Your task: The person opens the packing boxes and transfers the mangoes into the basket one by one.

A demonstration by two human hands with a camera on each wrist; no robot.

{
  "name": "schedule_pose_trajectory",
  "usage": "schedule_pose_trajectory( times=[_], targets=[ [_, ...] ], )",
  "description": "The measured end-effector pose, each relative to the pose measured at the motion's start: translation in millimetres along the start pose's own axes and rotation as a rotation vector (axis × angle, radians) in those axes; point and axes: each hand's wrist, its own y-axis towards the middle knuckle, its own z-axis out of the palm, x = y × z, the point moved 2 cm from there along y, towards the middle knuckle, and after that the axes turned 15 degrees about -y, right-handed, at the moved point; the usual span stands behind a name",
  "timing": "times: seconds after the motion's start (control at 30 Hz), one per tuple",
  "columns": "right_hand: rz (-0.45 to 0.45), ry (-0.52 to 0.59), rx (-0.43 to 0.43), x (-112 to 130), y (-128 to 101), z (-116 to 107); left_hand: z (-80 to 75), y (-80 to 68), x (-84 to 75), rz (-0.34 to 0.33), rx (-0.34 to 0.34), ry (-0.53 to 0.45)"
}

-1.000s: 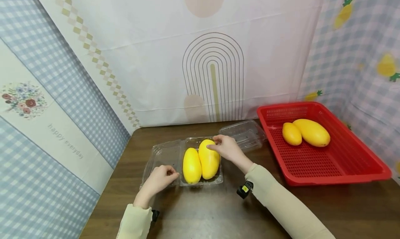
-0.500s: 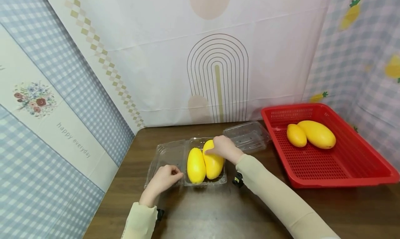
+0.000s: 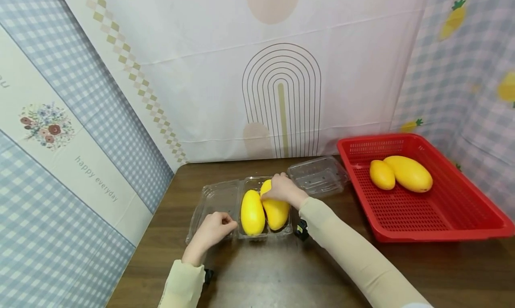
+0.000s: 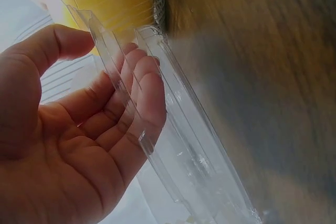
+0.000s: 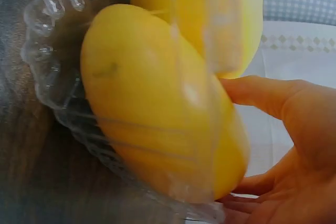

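Two yellow mangoes lie side by side in the base of a clear plastic clamshell box (image 3: 262, 237). My right hand (image 3: 284, 190) grips the far end of the right mango (image 3: 277, 215). In the right wrist view, the thumb lies on one side of that mango (image 5: 157, 103), with the fingers partly hidden at its lower end. The left mango (image 3: 253, 213) lies beside it. My left hand (image 3: 213, 231) is loosely curved over the box's folded-back lid (image 3: 219, 198). In the left wrist view, the left fingers (image 4: 149, 90) show through the clear plastic, apart from the thumb.
A red plastic basket (image 3: 374, 225) stands at the right, holding a smaller mango (image 3: 382, 175) and a larger mango (image 3: 408, 174). Another clear plastic box (image 3: 318, 176) lies behind my right hand, close to the basket. Fabric-covered walls enclose the wooden table (image 3: 257, 276) behind and at both sides.
My right hand has shifted from the right mango's upper side onto its far end, covering more of it. My left hand stays over the lid. The head view has turned slightly left.
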Motion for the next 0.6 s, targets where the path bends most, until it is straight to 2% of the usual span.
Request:
schedule_pose_trajectory(
  times=[0.23,0.6],
  targets=[
    [0.032,0.090,-0.039,-1,1,6,1.5,0.5,0.2,0.004,-0.011,0.004],
    [0.016,0.139,-0.138,4,4,10,1.7,0.9,0.5,-0.006,-0.018,0.005]
  ],
)
